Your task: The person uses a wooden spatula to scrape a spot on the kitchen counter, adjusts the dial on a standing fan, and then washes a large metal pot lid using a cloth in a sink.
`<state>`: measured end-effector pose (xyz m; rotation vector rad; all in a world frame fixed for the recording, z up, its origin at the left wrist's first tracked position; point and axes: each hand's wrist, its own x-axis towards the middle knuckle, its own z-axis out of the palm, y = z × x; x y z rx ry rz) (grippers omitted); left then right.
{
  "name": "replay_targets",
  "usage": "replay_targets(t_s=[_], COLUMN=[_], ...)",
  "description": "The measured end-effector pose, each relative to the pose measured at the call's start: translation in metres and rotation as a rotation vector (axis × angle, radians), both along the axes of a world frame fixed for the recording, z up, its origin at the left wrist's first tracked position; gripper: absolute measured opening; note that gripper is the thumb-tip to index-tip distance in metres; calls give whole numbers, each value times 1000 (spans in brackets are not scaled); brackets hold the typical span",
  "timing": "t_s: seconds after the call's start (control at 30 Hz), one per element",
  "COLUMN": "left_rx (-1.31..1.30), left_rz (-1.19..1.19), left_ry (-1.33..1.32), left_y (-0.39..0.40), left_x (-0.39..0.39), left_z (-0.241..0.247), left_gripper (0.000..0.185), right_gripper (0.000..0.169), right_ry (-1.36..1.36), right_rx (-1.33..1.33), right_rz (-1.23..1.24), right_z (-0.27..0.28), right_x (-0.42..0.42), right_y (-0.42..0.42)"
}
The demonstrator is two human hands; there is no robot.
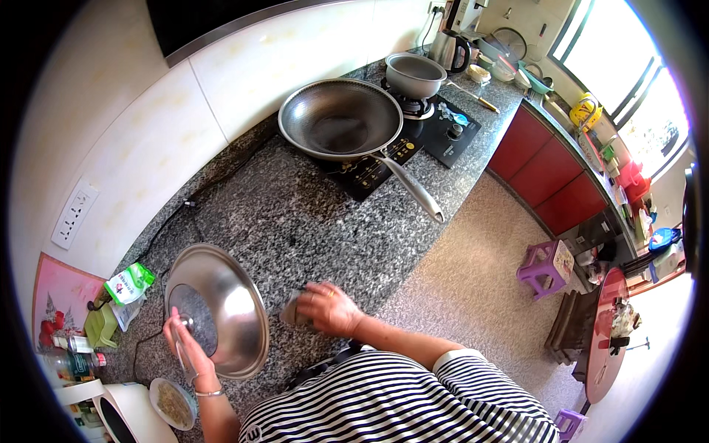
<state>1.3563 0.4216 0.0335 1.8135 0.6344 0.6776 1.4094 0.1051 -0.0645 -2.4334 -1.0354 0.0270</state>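
A domed metal pan lid (243, 310) with a glass centre stands tilted above the granite countertop (338, 238). My left hand (191, 349) is on its outer side at the knob and holds it. To the right, my right hand (332, 310) is closed over a small brownish thing (292, 310), perhaps a cloth or pad, low over the countertop. Blur and my fingers hide most of it. Farther back, a large wok (338, 124) rests on a black induction cooktop (371, 171), its long handle reaching towards the counter's front edge.
A grey pot (415, 77) sits on a gas burner, with a kettle (446, 52) behind it. Green-and-white packets (130, 283), a bottle (77, 365) and a bowl of food (173, 404) stand at left. A purple stool (545, 268) is on the floor.
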Motion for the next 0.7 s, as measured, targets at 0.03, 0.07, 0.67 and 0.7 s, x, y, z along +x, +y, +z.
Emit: replay_targets(t_s=[0.03, 0.07, 0.67, 0.7], left_rx=[-19, -9, -416, -494], left_rz=[16, 9, 30, 34], left_ry=[-40, -39, -204, -227], left_y=[1, -5, -96, -97], left_x=[-1, 1, 42, 42], left_z=[-5, -4, 26, 30], left_gripper=[33, 34, 53, 55], right_gripper=[51, 52, 40, 42], right_ry=[-27, -26, -258, -242], right_rx=[-19, -8, -31, -61], right_rz=[-86, -189, -1252, -1318], right_z=[6, 5, -33, -34], right_x=[21, 42, 191, 187], right_y=[-13, -30, -305, -305])
